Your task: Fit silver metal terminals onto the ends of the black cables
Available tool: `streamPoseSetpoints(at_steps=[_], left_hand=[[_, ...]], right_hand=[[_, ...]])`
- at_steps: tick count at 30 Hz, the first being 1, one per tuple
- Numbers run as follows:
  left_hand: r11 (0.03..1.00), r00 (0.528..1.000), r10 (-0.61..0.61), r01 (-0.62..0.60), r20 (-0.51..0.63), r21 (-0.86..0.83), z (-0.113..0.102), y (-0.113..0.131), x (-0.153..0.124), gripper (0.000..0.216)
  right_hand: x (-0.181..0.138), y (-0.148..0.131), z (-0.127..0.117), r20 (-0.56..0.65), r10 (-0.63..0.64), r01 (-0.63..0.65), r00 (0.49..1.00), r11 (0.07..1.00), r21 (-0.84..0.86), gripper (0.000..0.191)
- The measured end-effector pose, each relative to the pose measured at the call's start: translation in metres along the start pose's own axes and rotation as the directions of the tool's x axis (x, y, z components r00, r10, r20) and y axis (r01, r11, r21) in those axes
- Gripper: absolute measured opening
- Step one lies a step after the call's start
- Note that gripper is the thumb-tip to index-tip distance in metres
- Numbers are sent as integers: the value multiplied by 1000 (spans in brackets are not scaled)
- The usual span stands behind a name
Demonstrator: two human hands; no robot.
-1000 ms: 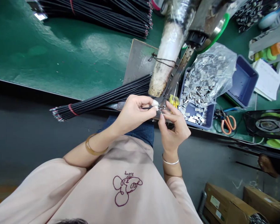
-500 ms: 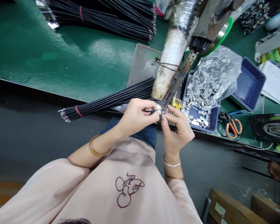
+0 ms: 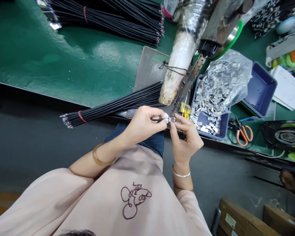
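Observation:
My left hand (image 3: 147, 124) pinches a black cable (image 3: 157, 120) close to its end, with white wrapping on the fingertips. Facing it, my right hand (image 3: 186, 134) grips a small silver metal connector (image 3: 171, 119) between thumb and fingers. The connector meets the cable's end; whether the two are joined is too small to tell. Just left of my hands lies a bundle of black cables (image 3: 113, 103) tied with a red band. Beyond my right fingers are a yellow sponge (image 3: 186, 108) and a blue tray (image 3: 222, 131) holding many loose metal connectors (image 3: 207, 98).
A white plastic-wrapped tube (image 3: 173, 72) hangs down just beyond my hands, next to a slotted metal bar (image 3: 199, 65). Orange-handled pliers (image 3: 244, 135) and a second blue tray (image 3: 263, 85) are on the right. More cable bundles (image 3: 113, 23) lie at the back of the green table (image 3: 51, 65).
The connector in my right hand has dropped slightly and lines up more with the cable end. Both hands keep their pinch; the whole view shifts a little left.

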State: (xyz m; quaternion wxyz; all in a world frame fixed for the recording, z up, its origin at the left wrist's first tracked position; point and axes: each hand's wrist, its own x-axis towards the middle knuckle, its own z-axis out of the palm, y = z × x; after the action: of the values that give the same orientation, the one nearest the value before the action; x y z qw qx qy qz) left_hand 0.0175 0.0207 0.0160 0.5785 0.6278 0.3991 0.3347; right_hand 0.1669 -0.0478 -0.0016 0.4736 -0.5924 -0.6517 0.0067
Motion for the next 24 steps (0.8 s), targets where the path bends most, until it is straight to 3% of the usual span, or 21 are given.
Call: streamPoseSetpoints(at_steps=[5, 9, 12, 14, 17, 20, 22, 24], left_hand=[[1000, 999, 7, -7, 38, 2, -2, 1, -3, 14], [1000, 993, 17, -18, 115, 7, -4, -1, -7, 17], [974, 984, 165, -173, 65, 145, -5, -3, -11, 14], [914, 952, 302, -301, 42, 272, -4, -5, -14, 11], [797, 890, 453, -433, 57, 422, -2, -5, -18, 15], [743, 865, 495, -470, 81, 476, -1, -4, -20, 18], [797, 889, 452, -441, 76, 413, -1, -3, -20, 16], [906, 941, 330, -337, 70, 255, -2, -3, -19, 11]], right_hand=[[0, 0, -1, -22, 55, -54, 998, 998, 42, 9], [-1, 3, -5, -113, 106, -98, 988, 993, 68, 5], [0, 2, -11, -175, 102, -100, 979, 995, 22, 5], [2, -2, -15, -178, 81, -84, 981, 996, -6, 6], [4, -11, -21, -84, 16, -22, 996, 997, -70, 7], [5, -16, -24, 83, 0, 8, 997, 995, -98, 11], [4, -16, -23, 140, 8, 4, 990, 996, -85, 13], [5, -15, -21, 146, 20, -11, 989, 998, -64, 10]])
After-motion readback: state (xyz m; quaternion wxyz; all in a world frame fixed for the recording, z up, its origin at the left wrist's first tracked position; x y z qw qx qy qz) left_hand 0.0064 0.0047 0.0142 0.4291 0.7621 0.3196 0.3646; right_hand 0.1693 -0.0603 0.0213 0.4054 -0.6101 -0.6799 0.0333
